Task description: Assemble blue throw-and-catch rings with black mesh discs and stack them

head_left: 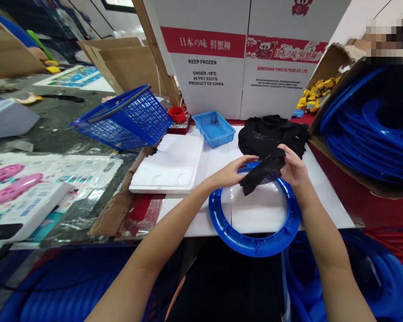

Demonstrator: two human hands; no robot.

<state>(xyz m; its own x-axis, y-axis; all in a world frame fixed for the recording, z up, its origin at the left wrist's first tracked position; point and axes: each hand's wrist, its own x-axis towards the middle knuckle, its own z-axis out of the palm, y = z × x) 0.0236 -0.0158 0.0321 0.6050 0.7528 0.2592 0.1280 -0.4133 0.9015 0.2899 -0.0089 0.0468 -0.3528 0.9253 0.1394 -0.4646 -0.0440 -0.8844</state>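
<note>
A blue plastic ring (pixel 257 247) lies over the front edge of the white work surface, its far side partly covered. My left hand (pixel 231 173) closes around the ring's far left part, next to a piece of black mesh fabric (pixel 262 173). The fabric stretches across the far rim, and my right hand (pixel 293 166) pinches its upper right end. Behind my hands sits a crumpled pile of the same black mesh (pixel 272 134). Whether the left fingers also grip the mesh is hard to make out.
Left of my hands are a white foam slab (pixel 169 163), a small blue tray (pixel 215 129) and a tilted blue basket (pixel 127 118). A tall white carton (pixel 215 89) stands behind. Boxed blue rings (pixel 372 129) are at right, with more blue rings (pixel 379 277) below the table.
</note>
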